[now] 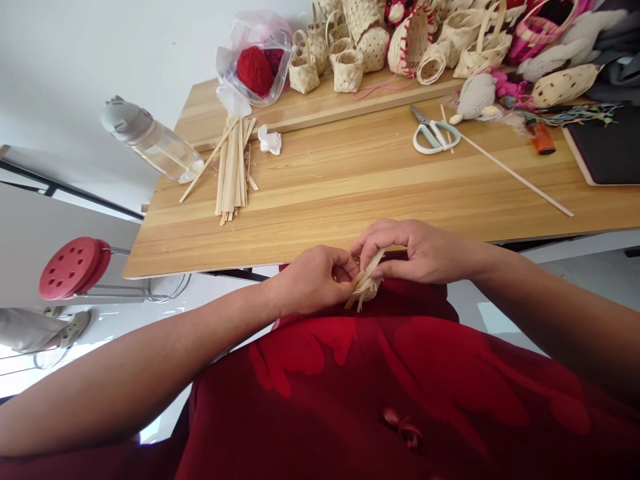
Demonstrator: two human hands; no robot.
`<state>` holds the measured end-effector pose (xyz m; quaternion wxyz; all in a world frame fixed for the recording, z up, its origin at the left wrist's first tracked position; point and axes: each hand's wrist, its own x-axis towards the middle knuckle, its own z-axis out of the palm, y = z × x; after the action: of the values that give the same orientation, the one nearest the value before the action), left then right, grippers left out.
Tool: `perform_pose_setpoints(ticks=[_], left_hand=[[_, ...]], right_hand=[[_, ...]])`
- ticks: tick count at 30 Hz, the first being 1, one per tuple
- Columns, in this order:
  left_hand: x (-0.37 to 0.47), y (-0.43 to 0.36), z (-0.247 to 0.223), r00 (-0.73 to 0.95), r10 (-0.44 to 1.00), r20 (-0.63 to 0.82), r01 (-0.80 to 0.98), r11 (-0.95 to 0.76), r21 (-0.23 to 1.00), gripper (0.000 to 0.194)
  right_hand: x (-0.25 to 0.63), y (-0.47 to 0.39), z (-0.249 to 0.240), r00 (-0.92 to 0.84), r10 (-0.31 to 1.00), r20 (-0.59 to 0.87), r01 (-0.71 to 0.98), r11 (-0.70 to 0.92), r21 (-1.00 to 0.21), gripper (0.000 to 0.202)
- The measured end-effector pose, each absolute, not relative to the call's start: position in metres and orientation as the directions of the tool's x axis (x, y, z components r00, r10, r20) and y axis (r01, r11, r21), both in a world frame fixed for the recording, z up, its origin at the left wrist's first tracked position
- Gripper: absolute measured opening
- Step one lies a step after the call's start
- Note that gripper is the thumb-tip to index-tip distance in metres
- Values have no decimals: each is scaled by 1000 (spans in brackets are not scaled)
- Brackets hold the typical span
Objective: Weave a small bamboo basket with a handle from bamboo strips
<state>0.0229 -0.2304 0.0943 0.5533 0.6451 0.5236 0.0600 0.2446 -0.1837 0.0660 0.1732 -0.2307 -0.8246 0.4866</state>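
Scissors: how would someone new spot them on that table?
Find the wooden table and the raised board along its back, crowded with woven baskets. Just in front of that board, right of centre, lie the scissors. White-and-teal loop handles set them apart from the plain thin strip beside them.

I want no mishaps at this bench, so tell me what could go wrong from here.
The small piece of pale strips is held by the fingers of the left hand and right hand over the lap, off the table; if either grip slackens, it might drop.

Its loose strip ends jut out, so they could snag or slip loose.

The clear bottle is near the table's left edge and might be knocked off.
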Motion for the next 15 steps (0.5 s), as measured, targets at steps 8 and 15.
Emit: perform_pose_setpoints(ticks=[8, 15], left_hand=[[20, -231, 85, 402, 776, -486, 651, 131, 747, 9], [16, -230, 78, 414, 799, -436, 624, 100, 775, 14]], right_hand=[[241, -188, 50, -792, 610, -32, 141, 132, -981, 27], [239, -195, 38, -746, 660, 87, 118, 261, -958, 13]])
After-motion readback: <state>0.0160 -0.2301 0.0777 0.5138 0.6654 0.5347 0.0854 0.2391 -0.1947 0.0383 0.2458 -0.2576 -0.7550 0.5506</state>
